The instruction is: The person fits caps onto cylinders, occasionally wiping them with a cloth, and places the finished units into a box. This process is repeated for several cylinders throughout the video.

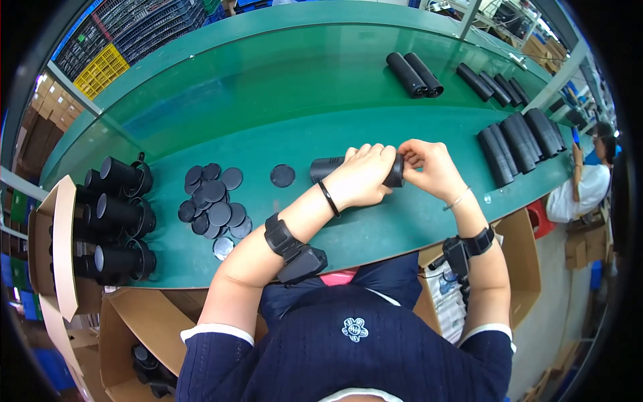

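A black cylinder [324, 169] lies sideways on the green work surface, just in front of me. My left hand [362, 175] is wrapped over its middle from above. At the right end of the cylinder, my right hand [432, 171] has its fingers curled in, with thumb and fingertips against the end rim; whether a small part sits between them is hidden. One black disc [282, 175] lies alone to the left of the cylinder. Farther left is a loose pile of black discs [213, 191], and a lighter, shiny disc [223, 248] is at its near edge.
Black cylindrical assemblies [119, 209] stack at the left by a cardboard box [65, 248]. Black tubes [496, 155] line the right side; two more tubes [406, 74] lie on the green belt [268, 80]. Open cartons [519, 258] flank me. Another person [581, 184] sits at far right.
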A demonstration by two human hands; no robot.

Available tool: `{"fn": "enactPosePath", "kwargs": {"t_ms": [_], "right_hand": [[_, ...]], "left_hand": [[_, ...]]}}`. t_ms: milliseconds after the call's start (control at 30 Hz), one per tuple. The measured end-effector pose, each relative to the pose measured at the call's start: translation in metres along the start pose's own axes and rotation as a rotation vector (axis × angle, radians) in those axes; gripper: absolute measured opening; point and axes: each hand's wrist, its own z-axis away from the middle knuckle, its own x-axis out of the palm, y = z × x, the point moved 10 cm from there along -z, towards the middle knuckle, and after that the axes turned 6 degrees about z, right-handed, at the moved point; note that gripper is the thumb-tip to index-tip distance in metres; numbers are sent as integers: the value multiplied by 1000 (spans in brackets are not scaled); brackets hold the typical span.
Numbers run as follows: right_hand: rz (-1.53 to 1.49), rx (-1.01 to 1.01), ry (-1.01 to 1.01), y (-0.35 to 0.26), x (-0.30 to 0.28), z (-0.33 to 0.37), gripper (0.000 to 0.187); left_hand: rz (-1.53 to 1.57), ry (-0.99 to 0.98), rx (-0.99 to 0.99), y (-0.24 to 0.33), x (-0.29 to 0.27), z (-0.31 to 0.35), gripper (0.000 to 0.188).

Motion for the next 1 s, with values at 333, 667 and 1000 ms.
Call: {"fn": "enactPosePath", "kwargs": {"t_ms": [333,667,1000], "right_hand": [[-638,-205,223,-12,15,-4,83],[-573,-320,367,-47,30,5,67],[-710,-307,232,-43,34,-1,81]], "left_hand": [[643,387,72,-14,-46,8,68],[668,509,-3,-19,-56,43,67],[1007,395,-22,-45,-50,45,70]]}}
